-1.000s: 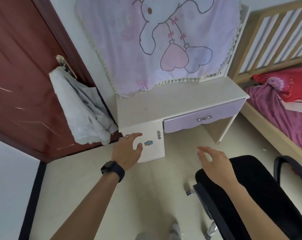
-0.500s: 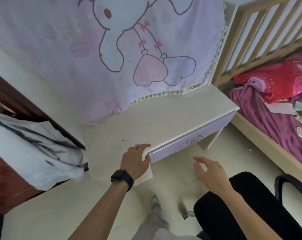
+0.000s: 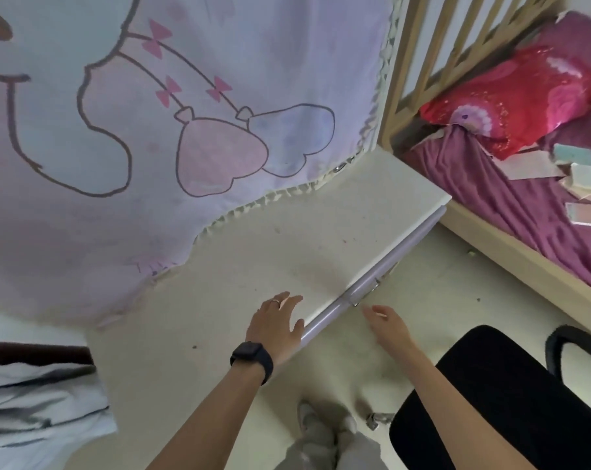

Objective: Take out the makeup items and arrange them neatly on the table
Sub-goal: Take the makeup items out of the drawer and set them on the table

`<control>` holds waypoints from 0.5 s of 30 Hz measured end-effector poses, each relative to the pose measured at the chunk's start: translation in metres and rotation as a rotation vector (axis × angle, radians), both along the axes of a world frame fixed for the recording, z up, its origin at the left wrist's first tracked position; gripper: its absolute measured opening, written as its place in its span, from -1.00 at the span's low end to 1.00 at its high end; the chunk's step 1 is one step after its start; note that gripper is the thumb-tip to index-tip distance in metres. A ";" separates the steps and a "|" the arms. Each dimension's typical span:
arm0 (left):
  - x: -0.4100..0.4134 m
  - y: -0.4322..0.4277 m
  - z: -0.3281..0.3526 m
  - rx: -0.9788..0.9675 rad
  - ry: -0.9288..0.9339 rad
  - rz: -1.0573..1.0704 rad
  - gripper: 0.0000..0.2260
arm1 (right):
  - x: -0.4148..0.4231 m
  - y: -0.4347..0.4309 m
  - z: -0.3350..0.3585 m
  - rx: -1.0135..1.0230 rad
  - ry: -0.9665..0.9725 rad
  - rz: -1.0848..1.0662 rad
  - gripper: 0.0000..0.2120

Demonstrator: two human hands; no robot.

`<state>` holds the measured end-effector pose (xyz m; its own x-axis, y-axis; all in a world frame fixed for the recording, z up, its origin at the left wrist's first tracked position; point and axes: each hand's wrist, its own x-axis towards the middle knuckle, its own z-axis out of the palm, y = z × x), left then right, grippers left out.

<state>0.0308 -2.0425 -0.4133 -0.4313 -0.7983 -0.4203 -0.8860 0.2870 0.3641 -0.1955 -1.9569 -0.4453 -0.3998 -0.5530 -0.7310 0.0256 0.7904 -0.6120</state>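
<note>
**Makeup items out of sight, drawer [image 3: 383,278] closed**

You have closed in over the last second. Your left hand [image 3: 275,329] has come up onto the worktop [image 3: 253,266] and lies flat, fingers spread, empty, just above the drawer. Your right hand [image 3: 387,329], loosely open and empty, hangs just short of the drawer's handle [image 3: 368,296]. The items are likely inside. No writing is readable.
</note>
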 end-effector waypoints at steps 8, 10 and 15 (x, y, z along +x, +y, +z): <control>-0.014 -0.021 -0.095 -0.088 -0.134 -0.137 -0.46 | 0.000 -0.040 -0.094 -0.010 -0.371 -0.323 -0.12; -0.006 -0.020 -0.107 -0.181 -0.140 -0.177 -0.46 | 0.003 -0.048 -0.104 -0.047 -0.409 -0.358 -0.15; 0.006 -0.020 -0.123 -0.288 -0.119 -0.217 -0.46 | 0.003 -0.055 -0.121 -0.152 -0.450 -0.471 -0.08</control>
